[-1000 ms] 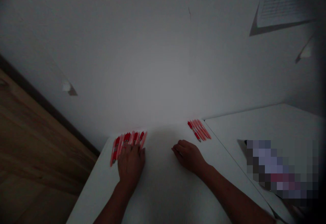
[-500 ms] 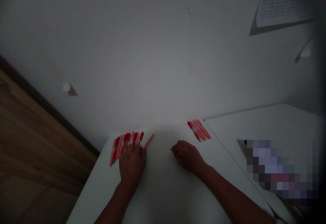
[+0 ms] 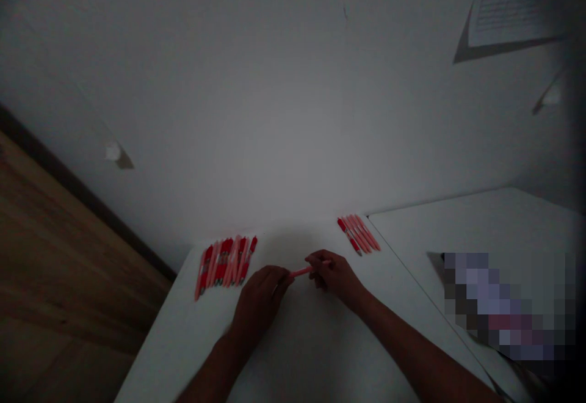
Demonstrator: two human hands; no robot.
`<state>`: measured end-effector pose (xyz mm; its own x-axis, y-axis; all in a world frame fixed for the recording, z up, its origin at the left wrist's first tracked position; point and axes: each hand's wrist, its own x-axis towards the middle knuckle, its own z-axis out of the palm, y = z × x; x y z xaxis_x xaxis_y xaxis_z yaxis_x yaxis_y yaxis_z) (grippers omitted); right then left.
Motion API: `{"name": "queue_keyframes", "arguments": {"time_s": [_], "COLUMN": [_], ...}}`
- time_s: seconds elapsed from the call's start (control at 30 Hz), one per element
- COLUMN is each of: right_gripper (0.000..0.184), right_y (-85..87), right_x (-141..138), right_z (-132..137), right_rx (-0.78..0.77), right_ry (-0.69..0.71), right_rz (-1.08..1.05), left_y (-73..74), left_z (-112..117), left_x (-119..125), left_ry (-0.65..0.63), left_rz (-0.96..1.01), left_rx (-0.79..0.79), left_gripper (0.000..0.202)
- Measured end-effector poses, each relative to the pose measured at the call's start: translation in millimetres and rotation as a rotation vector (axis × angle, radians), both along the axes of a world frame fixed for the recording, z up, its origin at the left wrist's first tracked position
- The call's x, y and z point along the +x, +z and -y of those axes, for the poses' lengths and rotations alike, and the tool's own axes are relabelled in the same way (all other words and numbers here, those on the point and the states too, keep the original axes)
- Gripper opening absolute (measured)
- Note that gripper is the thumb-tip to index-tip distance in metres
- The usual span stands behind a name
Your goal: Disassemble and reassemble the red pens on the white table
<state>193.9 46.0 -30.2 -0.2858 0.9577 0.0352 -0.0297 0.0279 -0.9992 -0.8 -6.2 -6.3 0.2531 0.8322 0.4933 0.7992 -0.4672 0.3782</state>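
Fingers (image 3: pixel 320 267) of the left hand (image 3: pixel 259 302) and the right hand (image 3: pixel 336 278) are grasping one slim pink pen (image 3: pixel 302 272), holding it crosswise between them above the middle of the white table (image 3: pixel 311 342). Two sets are lying side by side along the table's far edge: a group of roughly eight pens (image 3: pixel 224 267) toward the left and a group of roughly five pens (image 3: pixel 358 234) toward the right.

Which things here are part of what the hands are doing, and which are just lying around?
Part of the job: left hand, right hand, pink pen held between them, row of red pens, small bunch of red pens.

Just lying around: white table, paper on the wall, wooden floor.
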Motion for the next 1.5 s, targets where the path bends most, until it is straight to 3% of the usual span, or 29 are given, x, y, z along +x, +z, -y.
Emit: {"name": "queue_keyframes", "arguments": {"time_s": [0.1,0.33,0.53,0.67,0.8,0.97,1.1,1.5], "right_gripper": [0.038,0.035,0.03,0.033,0.034,0.029,0.035,0.037], "right_y": [2.1,-1.8,4.2,8.8,6.9,7.7,11.7,10.1], "right_x": [0.7,0.6,-2.6,-5.0,-7.8,-9.4,-8.7,-10.9], "right_z": [-1.0,-4.6,8.0,17.4,19.7,20.4,22.1,22.0], "right_rx": [-0.055,-0.136,-0.191,-0.226,-0.271,-0.338,-0.383,-0.391], "right_ry": [0.005,0.035,0.294,0.514,0.607,0.577,0.544,0.533], "right_rz": [-0.101,-0.299,-0.238,-0.271,-0.324,-0.341,-0.288,-0.265], "left_y": [3.9,5.6,1.8,3.6,4.6,3.1,-0.5,-6.4], "left_z": [0.4,-4.9,-10.5,-9.5,-7.4,-5.6,-5.0,-11.7], "left_x": [2.9,5.5,5.3,6.9,10.3,14.2,16.8,19.6], "left_ry": [0.036,0.103,0.005,-0.017,-0.061,-0.147,-0.185,-0.251], "left_rz": [0.215,0.924,1.454,1.496,1.462,1.473,1.5,1.625], "left_rx": [-0.094,-0.459,-0.548,-0.636,-0.651,-0.678,-0.694,-0.832], "left_gripper": [0.014,0.021,0.024,0.029,0.028,0.025,0.024,0.02]}}
